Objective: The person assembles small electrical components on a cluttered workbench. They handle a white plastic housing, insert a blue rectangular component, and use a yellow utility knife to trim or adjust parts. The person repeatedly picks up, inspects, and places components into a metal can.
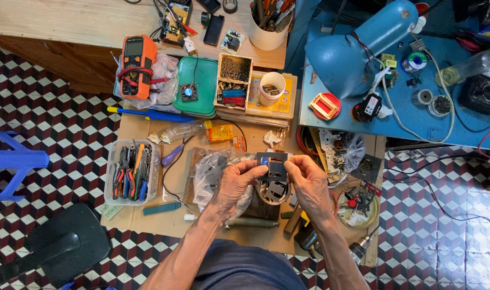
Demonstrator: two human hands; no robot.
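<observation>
Far to the left of the hands, a blue plastic stool [11, 161] and a black seat [62, 247] are standing on a floor [51, 118] tiled in red, white and black cubes. Closer in, a clear tray of pliers [131, 173] is lying on the sheet of cardboard [143, 220] that is covering the low work surface. Above and left of the grip, an orange multimeter [137, 65] is resting on a plastic bag, beside a green lid [197, 86] carrying a small fan.

The left hand [235, 185] is pinching, thumb and fingers closed, the left edge of a dark, flat metal piece [272, 165]; a crumpled clear bag [213, 174] is lying just left of and under this hand. The right hand [309, 182] is clamping the same piece by its right edge, so the piece is hanging between both hands, above a round tin [274, 194] holding more dark pieces. Straight above the grip, a wooden box of small parts [234, 80] and a white cup [272, 86] are sitting near the edge of a wooden table [67, 21].

Up and to the right, a blue desk lamp [358, 51] is leaning over a blue table [411, 115] strewn with solder reels and wires. Just right of the right hand, a shallow bowl of odds and ends [358, 207] is sitting at the cardboard's edge, with patterned floor showing beyond.
</observation>
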